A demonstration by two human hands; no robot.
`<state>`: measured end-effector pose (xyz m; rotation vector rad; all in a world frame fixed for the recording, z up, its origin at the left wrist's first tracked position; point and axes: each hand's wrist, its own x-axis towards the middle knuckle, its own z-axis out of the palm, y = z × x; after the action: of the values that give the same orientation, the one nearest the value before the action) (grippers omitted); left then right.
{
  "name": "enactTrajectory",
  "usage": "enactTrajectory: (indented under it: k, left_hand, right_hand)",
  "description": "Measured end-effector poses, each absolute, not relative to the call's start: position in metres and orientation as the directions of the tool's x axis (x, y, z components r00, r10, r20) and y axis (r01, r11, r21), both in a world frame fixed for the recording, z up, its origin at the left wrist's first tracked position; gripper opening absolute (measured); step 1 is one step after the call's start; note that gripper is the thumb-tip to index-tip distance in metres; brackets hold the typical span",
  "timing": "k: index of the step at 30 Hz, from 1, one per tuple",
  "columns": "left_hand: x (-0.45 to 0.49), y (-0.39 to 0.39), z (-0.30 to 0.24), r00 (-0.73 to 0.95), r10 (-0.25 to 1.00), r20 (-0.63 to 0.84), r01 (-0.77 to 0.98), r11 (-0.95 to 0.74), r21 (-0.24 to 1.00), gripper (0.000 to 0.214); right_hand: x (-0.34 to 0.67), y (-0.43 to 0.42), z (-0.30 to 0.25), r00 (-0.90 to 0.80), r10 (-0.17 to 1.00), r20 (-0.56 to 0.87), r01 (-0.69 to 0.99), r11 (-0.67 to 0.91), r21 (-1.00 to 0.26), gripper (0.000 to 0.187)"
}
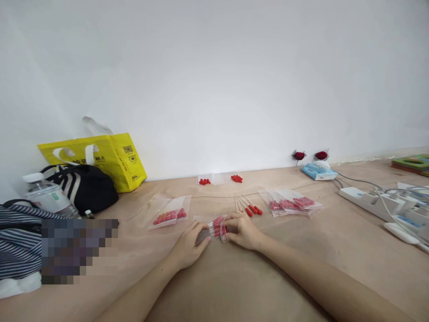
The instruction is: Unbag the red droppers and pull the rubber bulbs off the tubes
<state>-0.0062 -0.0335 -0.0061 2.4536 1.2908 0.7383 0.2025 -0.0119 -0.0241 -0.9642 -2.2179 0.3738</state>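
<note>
A small clear zip bag (214,226) lies on the table between my hands, with several red-bulbed droppers (218,226) inside it. My left hand (190,241) curls round the bag's left end, thumb near and fingers on the far side. At the other end, my right hand (243,230) grips the bag near the red bulbs, partly covering them. Just beyond my right hand lie several loose droppers (254,210), their thin clear stems pointing away. To the right are filled clear bags (291,203); to the left, more filled bags (170,215).
Against the wall lies another bag (219,179) with red bulbs at both ends. A yellow bag (129,163), black bag (95,188) and large bottle (53,197) stand left. A tissue pack (318,171), dark red roses (321,155) and power strips with cables (368,203) are right.
</note>
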Motion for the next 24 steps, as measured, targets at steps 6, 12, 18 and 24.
enactTrajectory:
  k: [6,12,18,24]
  left_hand:
    - [-0.009,-0.036,-0.007,0.45,0.835,0.316,0.686,-0.55,0.476,0.015]
    - [-0.009,-0.035,-0.006,0.453,0.84,0.299,0.68,-0.542,0.494,0.017]
    - [-0.011,-0.036,-0.005,0.476,0.835,0.277,0.678,-0.549,0.488,0.018]
    - [-0.012,-0.034,-0.005,0.489,0.83,0.269,0.673,-0.555,0.489,0.018]
  right_hand:
    - [0.194,-0.012,-0.022,-0.422,0.819,0.388,0.556,0.572,-0.603,0.023]
    - [0.19,-0.011,-0.015,-0.372,0.892,0.257,0.497,0.426,-0.756,0.021]
    - [0.19,-0.014,-0.011,-0.373,0.897,0.238,0.513,0.413,-0.752,0.021]
    - [0.192,-0.013,-0.013,-0.443,0.868,0.226,0.479,0.442,-0.759,0.018]
